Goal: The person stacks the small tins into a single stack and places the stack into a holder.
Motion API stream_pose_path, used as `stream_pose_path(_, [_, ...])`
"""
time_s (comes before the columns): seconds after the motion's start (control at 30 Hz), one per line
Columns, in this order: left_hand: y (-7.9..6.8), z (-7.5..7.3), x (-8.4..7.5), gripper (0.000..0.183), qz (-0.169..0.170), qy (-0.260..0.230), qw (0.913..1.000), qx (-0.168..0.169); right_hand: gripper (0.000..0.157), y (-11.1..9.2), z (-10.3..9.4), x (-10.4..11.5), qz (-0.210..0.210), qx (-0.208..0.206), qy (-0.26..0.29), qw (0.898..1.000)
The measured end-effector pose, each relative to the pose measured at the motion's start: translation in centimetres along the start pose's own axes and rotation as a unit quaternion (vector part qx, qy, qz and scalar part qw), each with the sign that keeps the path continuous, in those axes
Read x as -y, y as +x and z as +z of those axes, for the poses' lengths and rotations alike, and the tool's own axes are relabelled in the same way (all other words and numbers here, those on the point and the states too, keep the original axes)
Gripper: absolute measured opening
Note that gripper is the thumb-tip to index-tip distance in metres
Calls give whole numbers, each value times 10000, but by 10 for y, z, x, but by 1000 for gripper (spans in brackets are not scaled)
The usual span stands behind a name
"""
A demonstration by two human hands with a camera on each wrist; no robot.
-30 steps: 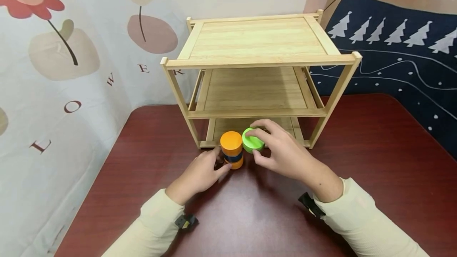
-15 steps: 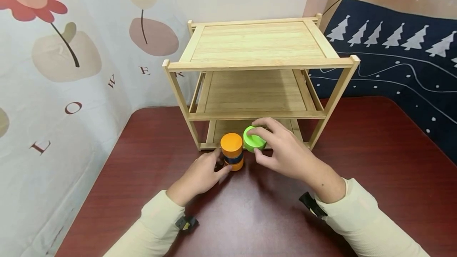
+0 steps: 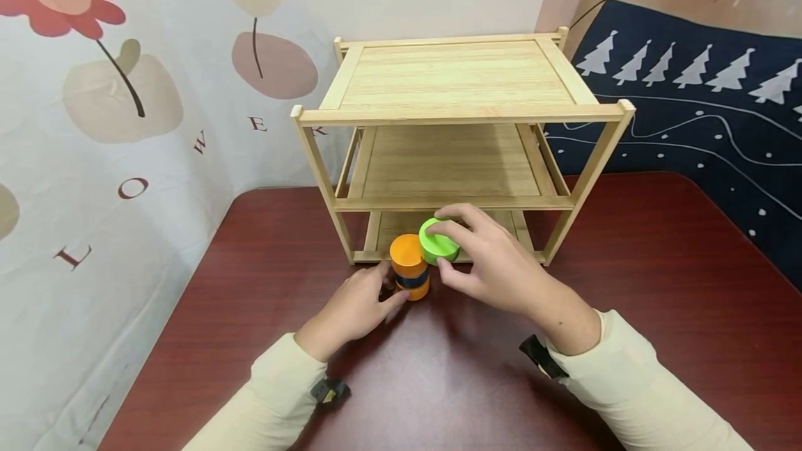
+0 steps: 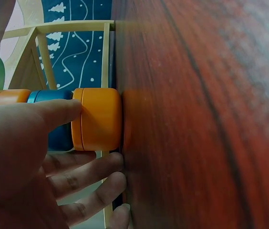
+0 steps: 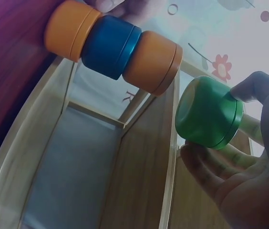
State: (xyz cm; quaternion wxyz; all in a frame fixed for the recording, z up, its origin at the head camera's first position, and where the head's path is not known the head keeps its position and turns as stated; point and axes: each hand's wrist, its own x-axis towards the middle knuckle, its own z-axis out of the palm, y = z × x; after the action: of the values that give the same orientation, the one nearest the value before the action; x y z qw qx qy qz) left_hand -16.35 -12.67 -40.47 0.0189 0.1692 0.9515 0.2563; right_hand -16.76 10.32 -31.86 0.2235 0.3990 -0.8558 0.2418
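Note:
A green round tin (image 5: 205,113) is pinched between the thumb and fingers of my right hand (image 3: 501,266). It is beside and slightly above a stack of three similar tins, overlapping the top one in the head view. At the top of the stack is an orange tin (image 3: 405,249), in the middle a dark blue tin (image 5: 109,46), and at the bottom another orange tin (image 4: 101,119) standing on the table. My left hand (image 3: 352,303) holds the stack low down, thumb on the bottom tin near its seam and fingers around the far side.
Directly behind the stack stands a three-tier wooden shelf (image 3: 460,115) on the dark red table (image 3: 250,263). Its lower front rail and posts are close to both hands. A flower-printed wall cloth (image 3: 182,179) hangs at the left, a navy tree-print cloth (image 3: 664,117) at the right.
My right hand has carried the green tin a little left, and it now overlaps the top orange tin's edge in the head view. The left hand and the stack hold their place.

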Motion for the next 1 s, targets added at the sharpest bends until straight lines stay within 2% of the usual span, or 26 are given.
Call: stream_pose_path(1.0, [-1,-2,2,32,149,-113,9998,6,30,15,12,8,-215,90,124,9997])
